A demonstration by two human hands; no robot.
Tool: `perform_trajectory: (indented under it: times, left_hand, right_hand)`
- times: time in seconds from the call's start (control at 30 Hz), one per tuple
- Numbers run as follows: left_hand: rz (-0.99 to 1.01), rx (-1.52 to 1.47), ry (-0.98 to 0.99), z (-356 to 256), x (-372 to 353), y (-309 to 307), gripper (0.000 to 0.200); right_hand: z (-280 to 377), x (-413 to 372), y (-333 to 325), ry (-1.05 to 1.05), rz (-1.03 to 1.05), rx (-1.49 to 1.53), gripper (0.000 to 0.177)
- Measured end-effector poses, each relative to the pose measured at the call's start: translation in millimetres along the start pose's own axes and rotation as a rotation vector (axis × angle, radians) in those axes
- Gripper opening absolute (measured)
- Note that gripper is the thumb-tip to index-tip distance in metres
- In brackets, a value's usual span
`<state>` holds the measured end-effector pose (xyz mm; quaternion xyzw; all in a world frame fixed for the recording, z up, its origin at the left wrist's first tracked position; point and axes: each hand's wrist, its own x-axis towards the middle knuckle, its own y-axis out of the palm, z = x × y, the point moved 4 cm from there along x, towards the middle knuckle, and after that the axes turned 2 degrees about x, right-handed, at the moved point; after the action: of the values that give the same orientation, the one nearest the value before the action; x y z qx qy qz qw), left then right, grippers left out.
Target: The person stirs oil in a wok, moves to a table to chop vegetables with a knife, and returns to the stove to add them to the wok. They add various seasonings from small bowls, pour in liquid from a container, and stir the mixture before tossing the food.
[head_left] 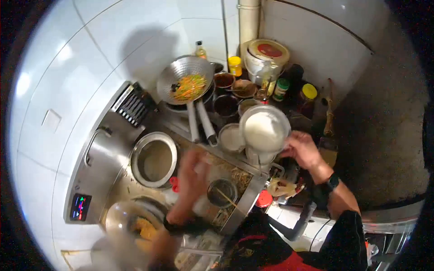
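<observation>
My right hand [304, 151] grips the side of a round tub [285, 118] with white contents, raised in front of the seasonings. I cannot make out whether the contents are powder or liquid. Smeared by motion, my left hand [193, 175] is over the counter, between a steel pot [136, 168] and a glass bowl [210, 195] with a thin stick across it. Its fingers are too blurred to read. A wok [163, 81] with shredded vegetables [190, 86] rests on the burner beyond, two handles pointing towards me. Another white-filled container [230, 137] stands left of the tub.
A blurred wok [118, 226] with orange-yellow food is at the lower left. Sauce bowls [224, 80], a yellow-lidded jar [309, 91], a green-capped bottle [281, 88] and a lidded bucket [253, 63] crowd the back. A control panel [80, 207] glows at left.
</observation>
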<state>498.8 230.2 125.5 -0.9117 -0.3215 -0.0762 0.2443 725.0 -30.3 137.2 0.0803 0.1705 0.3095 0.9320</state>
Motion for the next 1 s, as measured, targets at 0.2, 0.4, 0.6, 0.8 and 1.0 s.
perform_trajectory:
  times: [0.2,0.4,0.6,0.8,1.0]
  left_hand:
    - [0.084,-0.138,-0.528,110,99,-5,0.035]
    - [0.023,-0.922,-0.895,135,124,38,0.025]
    - [0.038,-1.076,-0.843,122,136,37,0.016]
    - [0.101,-0.753,-0.564,49,81,-23,0.017]
    - [-0.117,-0.812,-0.522,-18,-49,-80,0.013]
  right_hand:
    - [-35,129,-173,-0.215,-0.129,-0.175,0.028]
    - [-85,231,-229,0.013,-0.281,-0.074,0.027]
    - [-148,276,-278,0.244,-0.108,-0.090,0.042]
    - [-82,290,-253,-0.567,-0.332,-1.186,0.042]
    - [15,135,16,-0.583,0.018,-0.266,0.036]
